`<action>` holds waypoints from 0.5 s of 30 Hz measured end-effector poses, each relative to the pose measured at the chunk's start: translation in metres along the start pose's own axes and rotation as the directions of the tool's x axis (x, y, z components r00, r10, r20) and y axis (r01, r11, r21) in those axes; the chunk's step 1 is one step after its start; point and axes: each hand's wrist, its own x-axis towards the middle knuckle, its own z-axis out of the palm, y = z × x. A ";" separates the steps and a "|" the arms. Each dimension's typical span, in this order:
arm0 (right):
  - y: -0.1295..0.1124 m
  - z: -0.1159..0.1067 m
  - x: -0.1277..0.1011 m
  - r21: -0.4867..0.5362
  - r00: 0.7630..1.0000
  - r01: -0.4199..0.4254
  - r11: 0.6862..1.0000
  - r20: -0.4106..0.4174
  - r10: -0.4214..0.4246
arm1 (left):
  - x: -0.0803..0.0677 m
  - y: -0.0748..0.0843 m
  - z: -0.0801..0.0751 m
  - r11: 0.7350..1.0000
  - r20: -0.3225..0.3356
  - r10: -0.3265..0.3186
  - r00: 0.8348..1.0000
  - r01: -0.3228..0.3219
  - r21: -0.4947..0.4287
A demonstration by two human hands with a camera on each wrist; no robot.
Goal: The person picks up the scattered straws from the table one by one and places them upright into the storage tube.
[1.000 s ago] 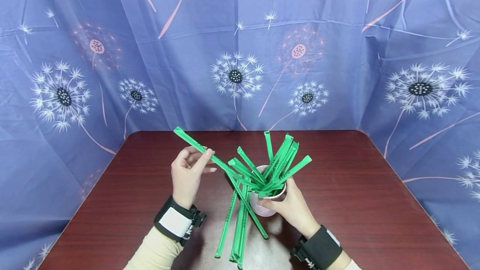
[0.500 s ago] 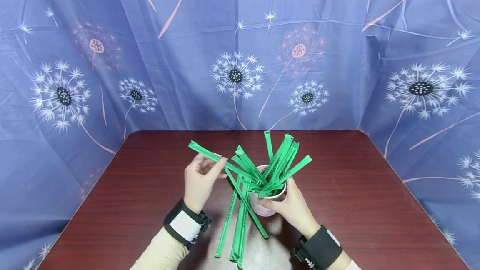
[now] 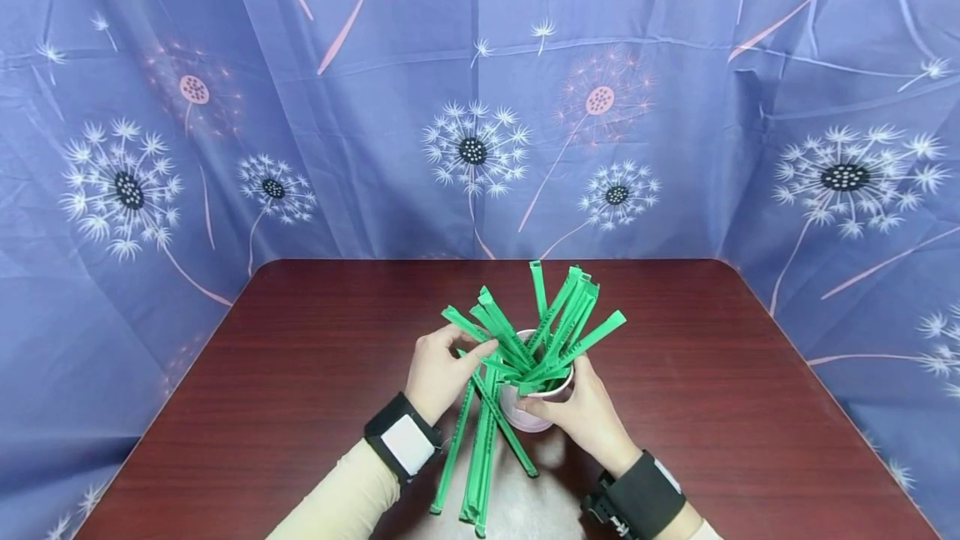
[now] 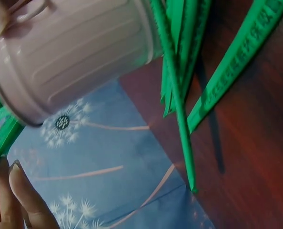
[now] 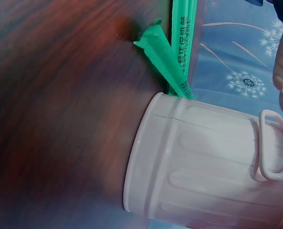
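A small pale pink bucket-like cup [image 3: 531, 418], with ribbed sides and a little handle [image 5: 270, 148], stands on the table. My right hand [image 3: 588, 415] grips it near the rim from the right. Several straws in printed green wrappers [image 3: 573, 315] lean out of its mouth in different directions. Between thumb and fingers, my left hand [image 3: 444, 373] pinches one more wrapped straw [image 3: 463, 322] at the cup's left, slanting down toward the mouth. The straw's lower end is lost among the others. In the left wrist view, the left fingertips [image 4: 17, 179] are close to the rim.
Several loose wrapped straws [image 3: 480, 465] lie on the dark red wooden table [image 3: 262, 407], left of the cup and in front of it, some crossing. Behind the table hangs a blue cloth [image 3: 360, 173] with dandelion prints.
My left hand has moved right and slightly down toward the cup, sliding the pinched straw in among the others. The right hand and the cup have stayed in place.
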 end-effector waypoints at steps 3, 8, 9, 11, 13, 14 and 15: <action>0.001 0.000 -0.001 -0.005 1.000 -0.012 1.000 0.001 0.012 | -0.001 0.001 0.007 0.999 0.050 -0.008 0.999 0.005 0.054; 0.000 0.000 -0.002 0.006 0.999 -0.041 0.999 0.017 0.041 | -0.001 -0.002 0.015 0.995 0.076 0.008 0.997 -0.016 0.101; 0.000 0.000 -0.002 0.011 0.999 -0.046 0.999 0.020 0.046 | -0.001 -0.002 0.015 0.995 0.077 0.008 0.997 -0.016 0.102; -0.001 0.000 -0.002 0.020 0.998 -0.054 0.998 0.026 0.053 | 0.000 -0.004 0.016 0.996 0.081 -0.002 0.997 -0.006 0.094; -0.002 -0.001 -0.001 0.022 0.998 -0.062 0.998 0.028 0.061 | 0.001 -0.006 0.015 0.997 0.099 -0.023 0.995 0.015 0.073; -0.003 -0.001 -0.001 0.022 0.998 -0.065 0.998 0.029 0.064 | 0.002 -0.007 0.014 0.998 0.115 -0.036 0.993 0.030 0.057; -0.003 -0.001 -0.001 0.021 0.997 -0.066 0.998 0.029 0.066 | 0.003 -0.009 0.014 0.998 0.133 -0.050 0.990 0.045 0.041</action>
